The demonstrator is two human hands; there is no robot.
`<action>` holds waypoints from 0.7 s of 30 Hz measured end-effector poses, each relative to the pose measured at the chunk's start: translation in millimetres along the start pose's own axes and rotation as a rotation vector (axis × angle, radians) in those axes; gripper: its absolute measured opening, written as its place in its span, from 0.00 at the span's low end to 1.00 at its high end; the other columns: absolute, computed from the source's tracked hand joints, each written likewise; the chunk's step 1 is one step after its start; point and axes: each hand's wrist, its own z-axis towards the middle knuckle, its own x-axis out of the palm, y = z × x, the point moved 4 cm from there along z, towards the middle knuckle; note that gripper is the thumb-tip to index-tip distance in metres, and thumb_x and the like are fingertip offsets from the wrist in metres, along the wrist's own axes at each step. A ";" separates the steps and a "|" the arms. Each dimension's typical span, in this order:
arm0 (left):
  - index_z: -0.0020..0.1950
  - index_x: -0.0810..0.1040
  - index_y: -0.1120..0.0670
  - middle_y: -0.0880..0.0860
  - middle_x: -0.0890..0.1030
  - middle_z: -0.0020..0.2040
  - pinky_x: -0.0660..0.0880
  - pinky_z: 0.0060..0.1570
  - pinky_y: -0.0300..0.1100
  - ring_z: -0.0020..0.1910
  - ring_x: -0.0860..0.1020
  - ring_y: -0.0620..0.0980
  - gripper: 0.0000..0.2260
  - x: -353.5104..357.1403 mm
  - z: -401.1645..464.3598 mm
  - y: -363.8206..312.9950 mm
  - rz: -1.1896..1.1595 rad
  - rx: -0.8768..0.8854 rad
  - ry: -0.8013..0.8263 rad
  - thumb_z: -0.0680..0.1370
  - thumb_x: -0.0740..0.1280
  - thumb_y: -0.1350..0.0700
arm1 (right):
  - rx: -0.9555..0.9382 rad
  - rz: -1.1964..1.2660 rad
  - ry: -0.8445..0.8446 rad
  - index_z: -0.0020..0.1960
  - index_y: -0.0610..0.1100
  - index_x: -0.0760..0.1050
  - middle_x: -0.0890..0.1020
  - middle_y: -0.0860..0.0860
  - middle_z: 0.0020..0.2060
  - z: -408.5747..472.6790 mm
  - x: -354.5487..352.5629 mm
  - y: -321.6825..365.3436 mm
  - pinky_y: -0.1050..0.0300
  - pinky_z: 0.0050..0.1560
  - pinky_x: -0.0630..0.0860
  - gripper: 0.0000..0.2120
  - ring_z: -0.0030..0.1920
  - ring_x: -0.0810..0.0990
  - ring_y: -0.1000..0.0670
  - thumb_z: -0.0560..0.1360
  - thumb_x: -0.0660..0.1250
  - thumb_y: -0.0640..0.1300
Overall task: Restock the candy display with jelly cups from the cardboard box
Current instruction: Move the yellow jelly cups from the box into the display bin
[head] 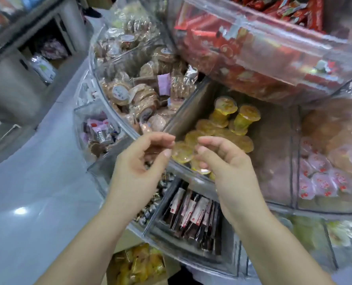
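The clear tiered candy display (212,75) fills the far and right of my view, and the compartment (274,151) I am filling sits straight ahead, its near wall just past my fingertips. Yellow jelly cups (222,128) lie heaped on its left side, most flat with lids up, two standing tall at the far end; the right half of the floor is bare.

The cardboard box (138,264) with more yellow cups is low and near, under my forearms, cut off by the frame's bottom edge. I judge the next reach goes down and back towards me, the left hand a little nearer to it.

My left hand (139,161) hovers at the compartment's near left corner, fingers loosely curled and apart, seemingly empty. My right hand (222,161) hangs beside it over the near wall, fingers bent; a cup or two (199,167) shows just under the thumb, but whether I am gripping or have let go I cannot tell. Motion blur softens both hands.
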 end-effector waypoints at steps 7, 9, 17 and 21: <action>0.44 0.78 0.42 0.42 0.82 0.41 0.73 0.42 0.27 0.41 0.78 0.38 0.14 -90.5 -173.0 159.2 0.008 -0.516 -0.327 0.76 0.67 0.63 | 0.121 -0.204 0.504 0.42 0.54 0.79 0.80 0.57 0.34 -94.8 111.9 -113.5 0.67 0.38 0.74 0.11 0.34 0.76 0.59 0.74 0.67 0.38; 0.45 0.77 0.44 0.45 0.81 0.40 0.71 0.40 0.25 0.38 0.77 0.35 0.15 -94.4 -218.3 221.8 0.035 -0.663 -0.318 0.75 0.65 0.66 | 0.245 -0.333 0.544 0.44 0.50 0.78 0.78 0.57 0.32 -108.7 131.4 -188.6 0.71 0.37 0.71 0.09 0.33 0.75 0.61 0.74 0.66 0.36; 0.54 0.76 0.51 0.47 0.80 0.46 0.74 0.51 0.43 0.49 0.79 0.49 0.11 -54.0 -360.6 498.8 0.292 -1.061 0.015 0.76 0.62 0.63 | 0.646 -1.067 0.690 0.57 0.44 0.76 0.82 0.44 0.53 -114.7 135.7 -557.8 0.57 0.50 0.72 0.11 0.55 0.79 0.43 0.75 0.64 0.40; 0.57 0.75 0.57 0.56 0.80 0.53 0.69 0.49 0.39 0.52 0.77 0.56 0.10 -16.5 -373.9 617.7 0.420 -0.975 0.205 0.76 0.62 0.62 | 0.747 -1.163 0.693 0.59 0.44 0.76 0.81 0.42 0.55 -94.9 139.4 -682.2 0.59 0.48 0.71 0.14 0.54 0.79 0.43 0.74 0.66 0.43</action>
